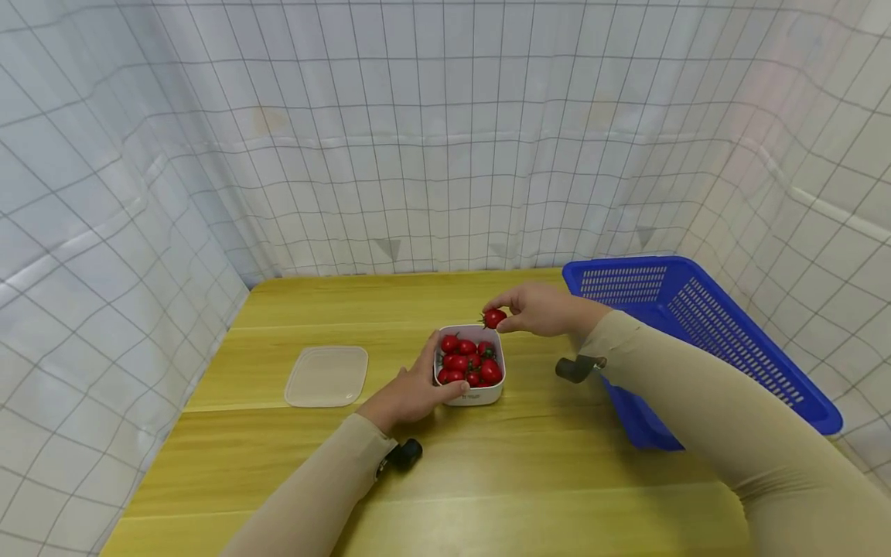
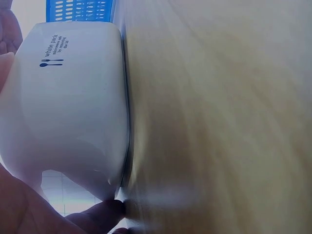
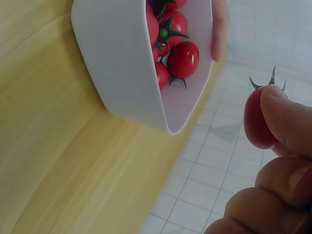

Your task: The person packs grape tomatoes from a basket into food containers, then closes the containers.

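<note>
From the head camera, the left hand [image 1: 411,393] gripped the near-left side of a white tub [image 1: 472,396] of tomatoes on the table [image 1: 487,480], while the right hand [image 1: 539,309] pinched one tomato [image 1: 494,318] above the tub's far rim, beside a blue basket [image 1: 696,325]. Close at the left wrist, fingers [image 2: 97,214] curled against the tub [image 2: 68,107]. Over at the right wrist, fingertips [image 3: 287,122] squeezed the tomato [image 3: 258,119] beside the tub [image 3: 122,73].

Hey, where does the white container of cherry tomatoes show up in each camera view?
Head: white container sits at table centre, gripped by the left hand.
Left wrist: its outer wall fills the left side, printed label visible.
Right wrist: upper left, tilted in frame, tomatoes inside.
Shared landmark: the yellow wooden table.
</note>
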`<state>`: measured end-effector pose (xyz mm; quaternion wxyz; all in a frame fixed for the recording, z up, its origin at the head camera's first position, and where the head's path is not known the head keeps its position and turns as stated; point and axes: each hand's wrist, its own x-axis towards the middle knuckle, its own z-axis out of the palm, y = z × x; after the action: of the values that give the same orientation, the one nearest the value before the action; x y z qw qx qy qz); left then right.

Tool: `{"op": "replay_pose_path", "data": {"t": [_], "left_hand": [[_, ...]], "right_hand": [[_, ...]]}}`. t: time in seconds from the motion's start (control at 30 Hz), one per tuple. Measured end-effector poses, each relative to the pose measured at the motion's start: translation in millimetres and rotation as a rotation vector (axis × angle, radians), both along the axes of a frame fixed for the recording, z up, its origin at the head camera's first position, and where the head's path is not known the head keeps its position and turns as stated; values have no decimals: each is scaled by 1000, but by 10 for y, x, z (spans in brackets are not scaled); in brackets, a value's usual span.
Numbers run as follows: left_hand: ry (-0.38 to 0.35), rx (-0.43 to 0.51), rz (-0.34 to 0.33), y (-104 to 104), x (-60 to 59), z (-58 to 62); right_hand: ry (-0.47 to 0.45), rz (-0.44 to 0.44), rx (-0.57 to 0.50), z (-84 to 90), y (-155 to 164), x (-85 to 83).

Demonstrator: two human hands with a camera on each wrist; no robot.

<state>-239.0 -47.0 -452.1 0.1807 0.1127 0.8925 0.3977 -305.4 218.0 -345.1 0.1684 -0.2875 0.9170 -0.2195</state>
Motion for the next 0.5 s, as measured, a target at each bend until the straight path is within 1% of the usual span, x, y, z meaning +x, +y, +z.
{"op": "replay_pose_path", "data": {"t": [0.17,0.33,0.5], "left_hand": [[1,-10,-2,6,3,12],[8,-16,-8,10,5,13],[8,-23,-7,2,6,5]], "right_hand": [[15,29,32,-29,-84,-1],[-8,35,17,-32,-114,5],[10,43,26,-49,-134,3]]}}
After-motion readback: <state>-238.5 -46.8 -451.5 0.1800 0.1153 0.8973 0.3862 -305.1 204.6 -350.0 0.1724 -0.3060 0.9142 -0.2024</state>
